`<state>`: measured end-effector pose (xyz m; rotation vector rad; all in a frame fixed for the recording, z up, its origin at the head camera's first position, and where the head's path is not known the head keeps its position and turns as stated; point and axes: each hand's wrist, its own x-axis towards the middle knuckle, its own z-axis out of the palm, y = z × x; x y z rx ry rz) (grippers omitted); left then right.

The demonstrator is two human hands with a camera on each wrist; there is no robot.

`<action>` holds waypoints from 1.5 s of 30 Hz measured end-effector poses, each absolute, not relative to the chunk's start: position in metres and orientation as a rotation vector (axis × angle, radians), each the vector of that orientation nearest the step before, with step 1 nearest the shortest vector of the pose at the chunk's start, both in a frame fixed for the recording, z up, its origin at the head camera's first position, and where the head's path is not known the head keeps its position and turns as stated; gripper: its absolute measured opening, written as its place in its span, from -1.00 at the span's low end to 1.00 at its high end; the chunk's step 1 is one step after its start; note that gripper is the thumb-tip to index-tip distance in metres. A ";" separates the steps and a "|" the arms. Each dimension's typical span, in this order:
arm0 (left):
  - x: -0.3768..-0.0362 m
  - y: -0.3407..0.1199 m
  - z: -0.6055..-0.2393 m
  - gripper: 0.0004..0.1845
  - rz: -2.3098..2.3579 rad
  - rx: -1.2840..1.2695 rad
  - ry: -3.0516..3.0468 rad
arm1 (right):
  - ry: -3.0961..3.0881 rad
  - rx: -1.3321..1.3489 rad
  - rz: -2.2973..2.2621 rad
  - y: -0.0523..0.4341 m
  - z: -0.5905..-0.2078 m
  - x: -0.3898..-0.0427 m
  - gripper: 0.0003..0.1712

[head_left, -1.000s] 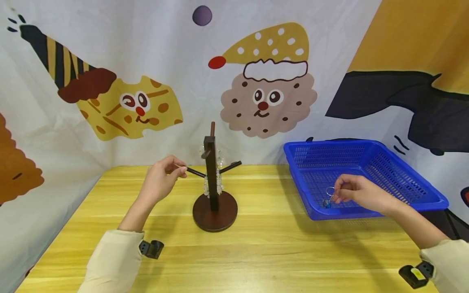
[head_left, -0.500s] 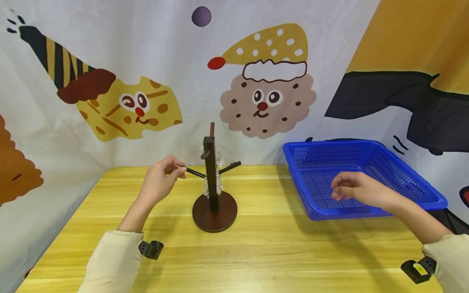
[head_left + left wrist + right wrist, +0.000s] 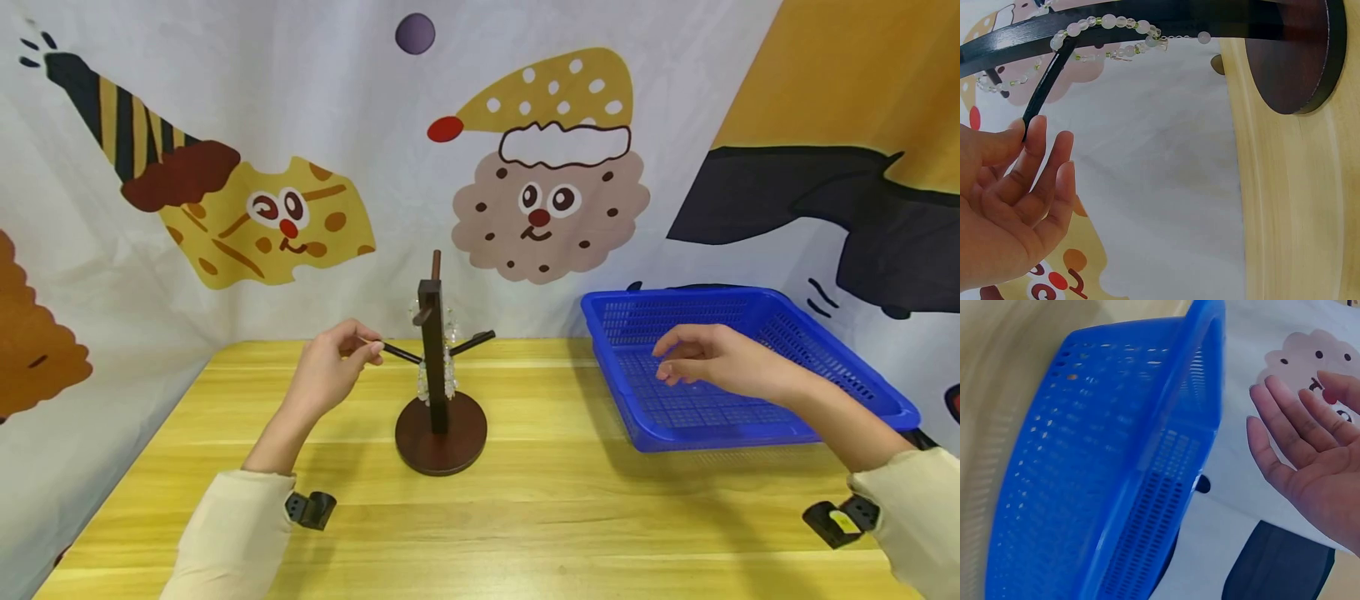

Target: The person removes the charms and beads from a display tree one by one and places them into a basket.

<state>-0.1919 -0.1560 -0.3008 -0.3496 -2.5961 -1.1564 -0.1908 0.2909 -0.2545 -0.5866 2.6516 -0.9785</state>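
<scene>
The tip of a black peg [image 3: 399, 353] on the wooden stand [image 3: 439, 383] is pinched by the left hand [image 3: 330, 367], at the stand's 9 o'clock. The right hand [image 3: 712, 360] is held relaxed and empty above the blue basket [image 3: 825, 367], at the stand's 3 o'clock on the bench [image 3: 525, 517].

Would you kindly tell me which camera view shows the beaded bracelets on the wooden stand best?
The left wrist view: the beaded bracelets appear close up, bead by bead, draped along the wooden stand. The head view shows them only as a small pale cluster behind the post. The right wrist view shows none of them.
</scene>
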 end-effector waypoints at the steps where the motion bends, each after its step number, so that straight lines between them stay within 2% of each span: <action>1: -0.192 -0.156 -0.301 -0.91 -1.156 -0.349 -2.596 | 2.642 -0.601 -0.986 0.289 -0.253 -0.191 -0.75; 24: -0.193 -0.155 -0.298 -0.90 -1.201 -0.348 -2.605 | 2.480 -0.824 -1.084 0.227 -0.245 -0.202 -0.72; 45: -0.192 -0.157 -0.299 -0.89 -1.226 -0.338 -2.612 | 2.410 -1.032 -1.077 0.169 -0.278 -0.204 -0.70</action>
